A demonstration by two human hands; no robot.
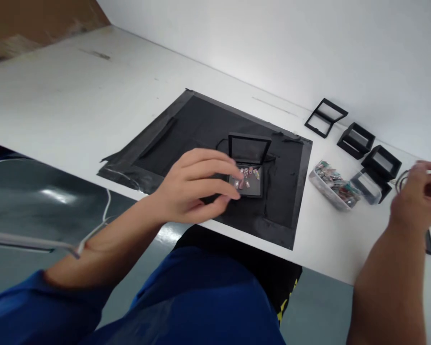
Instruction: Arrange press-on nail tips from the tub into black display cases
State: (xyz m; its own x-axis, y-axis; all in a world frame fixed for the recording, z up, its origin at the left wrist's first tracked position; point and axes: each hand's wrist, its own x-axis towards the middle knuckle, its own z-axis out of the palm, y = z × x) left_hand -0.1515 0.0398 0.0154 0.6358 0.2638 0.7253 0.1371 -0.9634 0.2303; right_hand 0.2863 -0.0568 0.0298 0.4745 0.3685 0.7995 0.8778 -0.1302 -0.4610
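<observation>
My left hand (201, 187) is over the left side of an open black display case (249, 195), fingers spread and curved, with nothing visible in them. Its clear-windowed lid stands raised at the back. Several decorated press-on nails (250, 170) in pink, white and silver lie on the dark pad inside; my fingers cover the left part. At the right edge of the view, my right hand (416, 196) is raised beside a thin dark loop (401, 181). Its fingers are bent, blurred and partly cut off, so what they hold, if anything, does not show.
The case rests on a black mat (204, 120) taped to the white table (129, 76). Right of it are a clear plastic tub (326, 194) of small packets and several black cases, including an open one (325, 117) near the wall. A white cable (106, 211) hangs at left.
</observation>
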